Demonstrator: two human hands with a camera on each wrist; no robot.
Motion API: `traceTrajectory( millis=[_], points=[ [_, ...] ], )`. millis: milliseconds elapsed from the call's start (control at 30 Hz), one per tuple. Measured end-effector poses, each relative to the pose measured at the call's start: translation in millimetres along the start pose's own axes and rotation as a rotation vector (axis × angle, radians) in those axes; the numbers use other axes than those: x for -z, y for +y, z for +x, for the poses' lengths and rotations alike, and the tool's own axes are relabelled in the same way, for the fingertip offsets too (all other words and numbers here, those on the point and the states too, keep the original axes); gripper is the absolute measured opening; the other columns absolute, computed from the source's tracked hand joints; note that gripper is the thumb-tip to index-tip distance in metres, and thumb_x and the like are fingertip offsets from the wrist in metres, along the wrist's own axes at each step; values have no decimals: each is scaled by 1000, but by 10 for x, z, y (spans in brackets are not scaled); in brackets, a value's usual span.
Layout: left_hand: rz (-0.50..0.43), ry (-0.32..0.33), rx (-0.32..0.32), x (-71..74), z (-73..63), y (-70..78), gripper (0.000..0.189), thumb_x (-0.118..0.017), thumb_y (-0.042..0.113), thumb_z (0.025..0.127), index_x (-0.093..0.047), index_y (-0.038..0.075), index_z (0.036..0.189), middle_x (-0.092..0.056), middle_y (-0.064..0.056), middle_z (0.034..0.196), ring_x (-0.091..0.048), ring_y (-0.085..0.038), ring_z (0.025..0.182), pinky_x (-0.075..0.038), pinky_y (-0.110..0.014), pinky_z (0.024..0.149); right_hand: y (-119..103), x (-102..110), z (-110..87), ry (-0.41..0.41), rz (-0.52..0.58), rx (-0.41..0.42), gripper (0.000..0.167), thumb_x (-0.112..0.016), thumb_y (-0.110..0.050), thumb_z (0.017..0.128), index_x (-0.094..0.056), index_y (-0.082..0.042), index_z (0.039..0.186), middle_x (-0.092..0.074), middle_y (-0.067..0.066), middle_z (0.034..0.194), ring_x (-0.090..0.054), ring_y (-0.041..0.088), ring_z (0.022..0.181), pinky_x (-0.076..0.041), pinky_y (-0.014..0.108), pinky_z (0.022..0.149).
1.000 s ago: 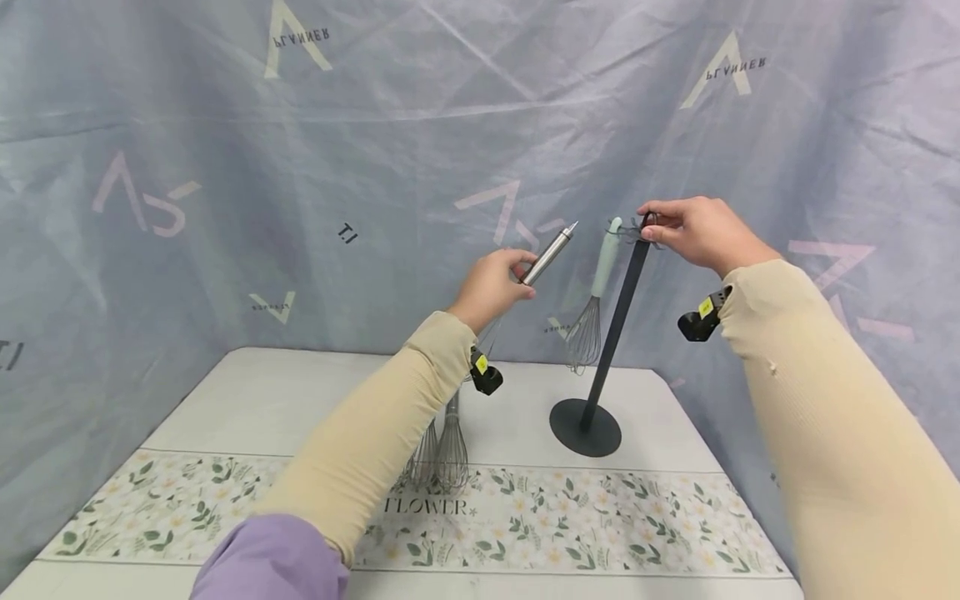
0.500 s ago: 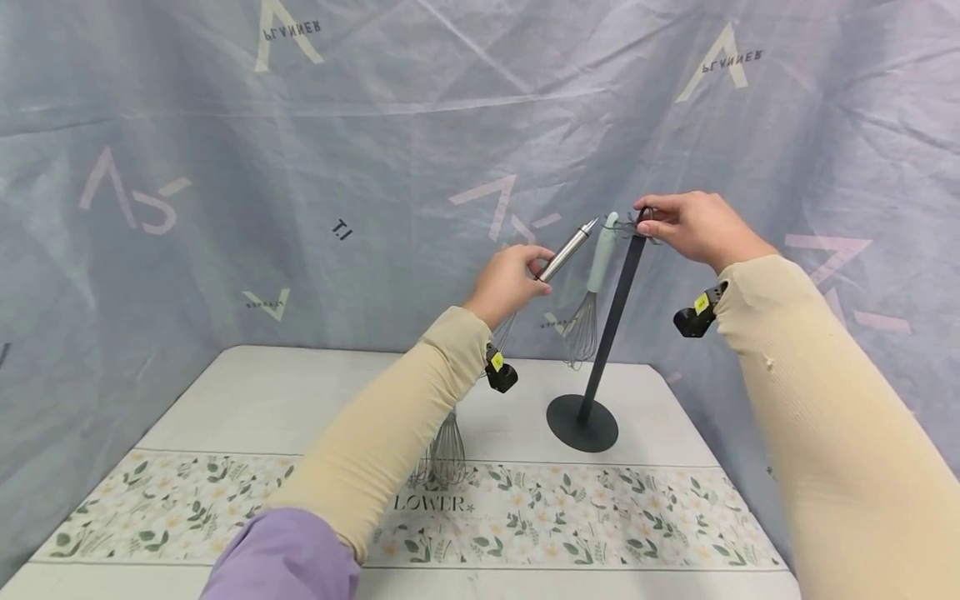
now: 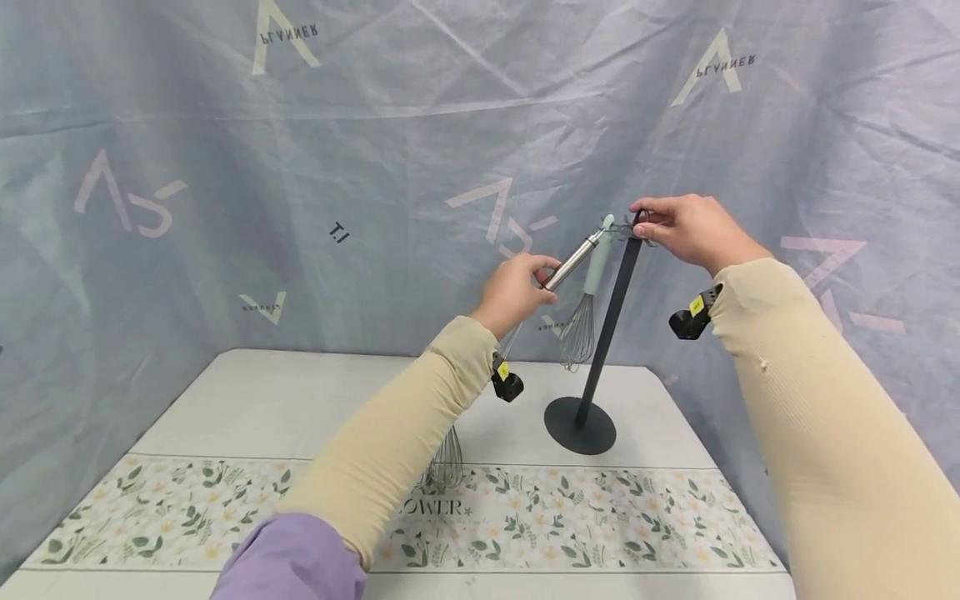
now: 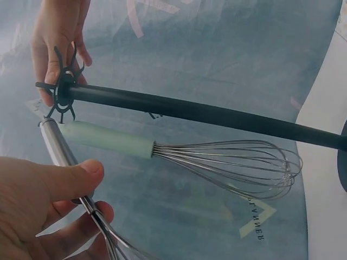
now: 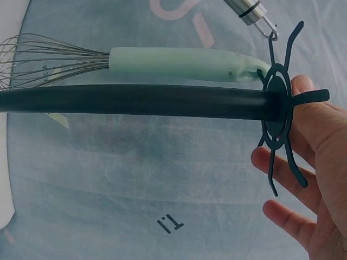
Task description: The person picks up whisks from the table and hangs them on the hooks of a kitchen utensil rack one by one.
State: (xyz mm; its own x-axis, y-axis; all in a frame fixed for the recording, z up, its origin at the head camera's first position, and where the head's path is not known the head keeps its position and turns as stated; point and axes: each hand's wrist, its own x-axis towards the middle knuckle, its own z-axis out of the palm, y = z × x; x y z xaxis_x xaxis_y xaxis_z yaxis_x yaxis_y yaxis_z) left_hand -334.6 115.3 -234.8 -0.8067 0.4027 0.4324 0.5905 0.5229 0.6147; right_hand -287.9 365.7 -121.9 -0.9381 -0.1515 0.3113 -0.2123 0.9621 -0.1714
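My left hand (image 3: pixel 513 292) grips a steel whisk (image 3: pixel 576 262) by its handle, end loop pointing up and right. In the right wrist view, that whisk's loop is right at the tip of one hook of a dark hanging stand (image 5: pixel 184 100). My right hand (image 3: pixel 693 229) pinches the top of the stand, just above its wheel of curved hooks (image 5: pixel 310 97). A whisk with a mint-green handle (image 4: pixel 108 138) hangs from another hook, wires downward, beside the pole. The steel whisk's wires (image 4: pixel 111 238) are mostly cut off in the left wrist view.
The stand's round base (image 3: pixel 579 437) rests on the white table (image 3: pixel 285 400). More wire whisks (image 3: pixel 447 458) lie near the floral strip (image 3: pixel 555 517), partly hidden by my left forearm. A grey-blue curtain (image 3: pixel 390 167) rises behind the table.
My left hand has moved right with the steel whisk, bringing its loop end up to the hooks beside the mint-green whisk. My right hand keeps its hold on the stand top.
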Motion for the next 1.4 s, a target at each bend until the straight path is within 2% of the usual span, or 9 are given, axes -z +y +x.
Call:
traceTrajectory(
  millis=[100, 267, 400, 500, 600, 767, 933, 1167, 1400],
  points=[
    [-23, 9, -15, -53, -6, -34, 53, -83, 16, 86, -66, 24, 136, -63, 3, 99, -51, -14, 64, -43, -27, 62, -5, -4, 5, 0, -1, 8, 51, -58, -35, 104, -52, -11, 148, -67, 21, 127, -59, 43, 116, -43, 60, 94],
    [-111, 28, -38, -185, -28, -120, 55, -82, 16, 87, -64, 22, 138, -63, 3, 99, -46, -13, 58, -42, -27, 58, -13, -18, 17, 0, -6, 12, 50, -58, -34, 104, -52, -12, 148, -67, 20, 127, -59, 42, 117, -44, 59, 95],
    [-192, 32, -36, -317, -58, -210, 56, -80, 13, 89, -60, 22, 141, -65, 2, 101, -58, -11, 64, -48, -27, 59, -23, -18, 31, -4, -6, 20, 50, -57, -36, 104, -52, -13, 148, -67, 20, 127, -59, 43, 119, -44, 59, 96],
    [-247, 17, -24, -453, -102, -307, 54, -78, 12, 91, -60, 19, 141, -67, 1, 100, -66, -11, 78, -53, -27, 65, -27, -14, 37, -2, -3, 22, 50, -58, -36, 104, -52, -12, 148, -67, 20, 127, -59, 43, 118, -43, 59, 95],
    [-304, -2, 0, -609, -179, -410, 46, -76, 13, 92, -63, 14, 137, -69, 0, 101, -67, -13, 88, -55, -28, 73, -29, -9, 30, -3, -5, 19, 50, -58, -35, 104, -52, -13, 148, -67, 20, 127, -59, 43, 119, -43, 59, 96],
    [-395, -28, 50, -876, -302, -558, 38, -77, 18, 92, -69, 13, 129, -70, 1, 111, -66, -13, 96, -55, -28, 78, -16, -5, 7, -3, -7, 5, 50, -57, -34, 105, -51, -13, 149, -66, 21, 129, -58, 43, 120, -43, 59, 97],
    [-439, -57, 92, -1086, -388, -652, 49, -78, 21, 92, -63, 14, 137, -67, -1, 124, -66, -16, 105, -55, -31, 85, -17, -8, -18, -2, 0, -6, 50, -57, -35, 105, -51, -12, 149, -65, 22, 129, -58, 43, 119, -44, 59, 96],
    [-456, -93, 189, -1306, -501, -743, 60, -75, 29, 93, -52, 16, 147, -60, -5, 138, -57, -28, 125, -51, -42, 98, -26, -2, -35, -7, -1, -9, 52, -57, -36, 104, -50, -12, 150, -64, 23, 131, -58, 45, 119, -44, 60, 94],
    [-479, -77, 236, -1488, -569, -773, 64, -75, 32, 94, -48, 18, 150, -57, -5, 142, -56, -28, 126, -50, -42, 99, 8, 9, -42, -5, -7, -10, 52, -56, -36, 105, -49, -12, 150, -64, 23, 132, -57, 45, 120, -44, 59, 94]
  ],
)
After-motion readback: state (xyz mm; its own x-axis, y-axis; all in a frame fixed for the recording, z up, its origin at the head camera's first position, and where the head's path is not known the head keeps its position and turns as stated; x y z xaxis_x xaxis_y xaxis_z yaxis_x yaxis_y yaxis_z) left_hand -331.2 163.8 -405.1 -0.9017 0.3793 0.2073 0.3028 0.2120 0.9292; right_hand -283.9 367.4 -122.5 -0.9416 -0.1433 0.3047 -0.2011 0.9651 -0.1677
